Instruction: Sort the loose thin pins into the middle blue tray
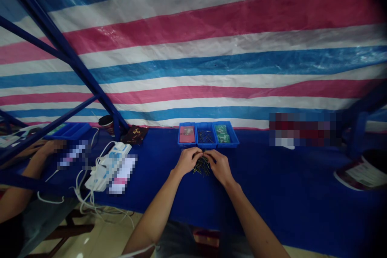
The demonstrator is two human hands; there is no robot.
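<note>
Both hands meet over a loose pile of thin, dark and yellowish stick-like pieces (202, 166) on the blue table (256, 193). My left hand (188, 160) has its fingers pinched together at the top of the pile; my right hand (220, 164) is pinched close beside it, the fingertips nearly touching. Whatever lies between the fingertips is too small to make out. Just beyond the hands are three joined blue bins: the left bin with a pink item (187, 134), the middle with thin dark pieces (206, 136), the right with green pieces (222, 133).
Left of my arms lie a white power strip (105, 167) with cables, a dark packet (136, 134) and a cup (106, 125). Another person's arm (36, 161) is at the far left, behind a blue metal frame (81, 76). A round container (363, 171) stands at right.
</note>
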